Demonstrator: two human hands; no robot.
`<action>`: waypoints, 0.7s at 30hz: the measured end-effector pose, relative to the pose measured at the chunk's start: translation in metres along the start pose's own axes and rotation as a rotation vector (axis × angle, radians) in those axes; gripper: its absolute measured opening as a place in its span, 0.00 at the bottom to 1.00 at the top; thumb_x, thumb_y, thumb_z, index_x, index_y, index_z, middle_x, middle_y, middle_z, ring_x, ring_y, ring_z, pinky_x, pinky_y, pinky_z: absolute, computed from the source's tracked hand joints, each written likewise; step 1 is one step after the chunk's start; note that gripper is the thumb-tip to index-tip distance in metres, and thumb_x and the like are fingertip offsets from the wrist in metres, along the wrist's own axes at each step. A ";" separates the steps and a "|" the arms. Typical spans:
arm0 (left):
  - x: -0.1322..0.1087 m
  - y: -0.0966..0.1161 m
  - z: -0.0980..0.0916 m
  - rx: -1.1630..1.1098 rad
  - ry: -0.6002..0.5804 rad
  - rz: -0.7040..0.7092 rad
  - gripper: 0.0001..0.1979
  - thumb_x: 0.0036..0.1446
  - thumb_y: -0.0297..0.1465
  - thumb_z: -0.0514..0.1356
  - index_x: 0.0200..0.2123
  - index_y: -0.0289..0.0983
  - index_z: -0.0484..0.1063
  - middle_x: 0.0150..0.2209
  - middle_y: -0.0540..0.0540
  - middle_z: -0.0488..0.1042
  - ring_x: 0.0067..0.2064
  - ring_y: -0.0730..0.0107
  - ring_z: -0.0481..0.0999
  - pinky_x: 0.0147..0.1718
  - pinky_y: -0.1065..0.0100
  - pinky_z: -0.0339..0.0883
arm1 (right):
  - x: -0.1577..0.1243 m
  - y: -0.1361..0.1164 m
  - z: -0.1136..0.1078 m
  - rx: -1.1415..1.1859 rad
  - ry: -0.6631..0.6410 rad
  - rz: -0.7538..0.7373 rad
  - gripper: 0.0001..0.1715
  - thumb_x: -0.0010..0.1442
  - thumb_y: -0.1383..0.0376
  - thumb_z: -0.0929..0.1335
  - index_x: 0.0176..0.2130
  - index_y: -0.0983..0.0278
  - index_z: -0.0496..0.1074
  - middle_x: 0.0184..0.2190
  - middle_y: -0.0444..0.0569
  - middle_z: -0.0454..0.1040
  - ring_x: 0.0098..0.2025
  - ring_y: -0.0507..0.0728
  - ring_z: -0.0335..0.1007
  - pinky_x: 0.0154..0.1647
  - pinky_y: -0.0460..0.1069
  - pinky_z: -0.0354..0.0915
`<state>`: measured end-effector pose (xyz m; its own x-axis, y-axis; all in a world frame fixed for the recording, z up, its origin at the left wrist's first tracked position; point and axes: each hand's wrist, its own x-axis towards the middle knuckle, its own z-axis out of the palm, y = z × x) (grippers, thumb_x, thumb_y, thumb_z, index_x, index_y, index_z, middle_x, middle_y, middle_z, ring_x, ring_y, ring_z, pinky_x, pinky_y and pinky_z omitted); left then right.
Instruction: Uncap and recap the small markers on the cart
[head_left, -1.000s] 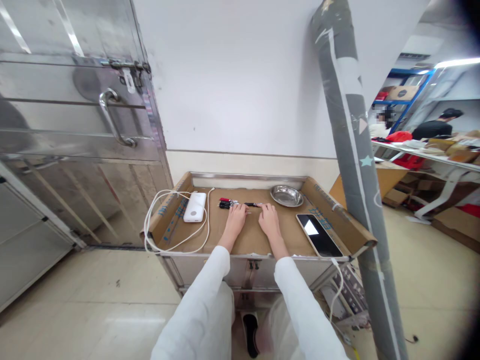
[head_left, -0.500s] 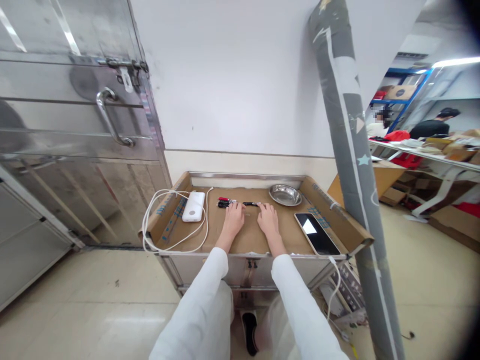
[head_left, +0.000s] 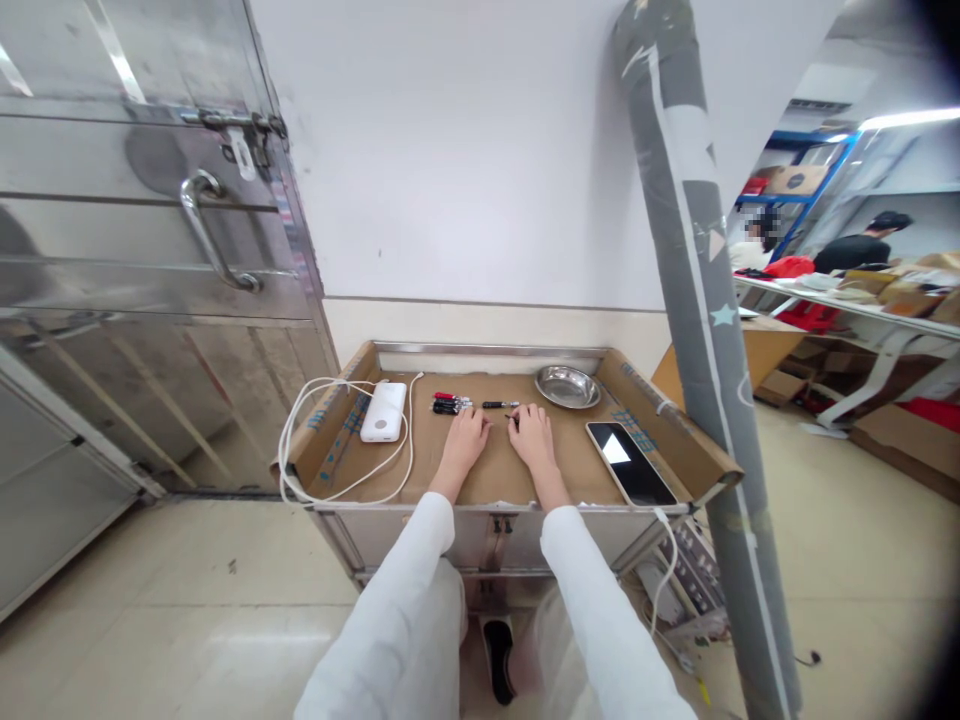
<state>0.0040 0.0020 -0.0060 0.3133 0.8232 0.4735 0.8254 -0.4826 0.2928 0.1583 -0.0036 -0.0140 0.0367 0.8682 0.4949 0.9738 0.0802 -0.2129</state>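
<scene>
Bright light is filling the frame, a strip lamp (head_left: 909, 119) glowing at upper right. Glare is streaking the upper-left metal door (head_left: 142, 235) and whitening part of the phone (head_left: 634, 466). Small pens (head_left: 450, 405) at centre are looking soft; edges are appearing stretched, right corners black.

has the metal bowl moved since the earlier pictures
No. Judged against the back rail, the metal bowl keeps its place near the rail's right end; the whole view shifted slightly.
</scene>
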 end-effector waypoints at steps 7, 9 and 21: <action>0.004 0.001 0.001 -0.004 -0.004 -0.007 0.04 0.61 0.27 0.53 0.38 0.34 0.67 0.39 0.42 0.69 0.45 0.63 0.70 0.48 0.60 0.64 | 0.002 0.000 -0.001 0.104 -0.084 -0.142 0.10 0.63 0.66 0.59 0.39 0.63 0.69 0.40 0.52 0.69 0.43 0.58 0.61 0.45 0.51 0.56; 0.004 0.001 0.002 -0.003 -0.011 -0.006 0.04 0.61 0.27 0.53 0.38 0.34 0.67 0.40 0.42 0.69 0.45 0.63 0.70 0.48 0.61 0.64 | 0.002 0.001 0.000 0.134 -0.089 -0.163 0.11 0.63 0.66 0.59 0.39 0.62 0.70 0.40 0.51 0.70 0.43 0.58 0.62 0.45 0.50 0.57; 0.005 0.003 -0.005 -0.072 -0.057 0.014 0.05 0.61 0.27 0.53 0.38 0.35 0.68 0.40 0.42 0.71 0.45 0.65 0.71 0.47 0.63 0.64 | 0.005 0.002 0.001 0.186 -0.084 -0.258 0.10 0.63 0.65 0.62 0.42 0.61 0.71 0.40 0.50 0.72 0.44 0.57 0.65 0.45 0.51 0.60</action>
<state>0.0058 0.0034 0.0020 0.3525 0.8307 0.4308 0.7854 -0.5129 0.3465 0.1606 0.0010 -0.0127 -0.2321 0.8444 0.4828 0.8905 0.3841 -0.2437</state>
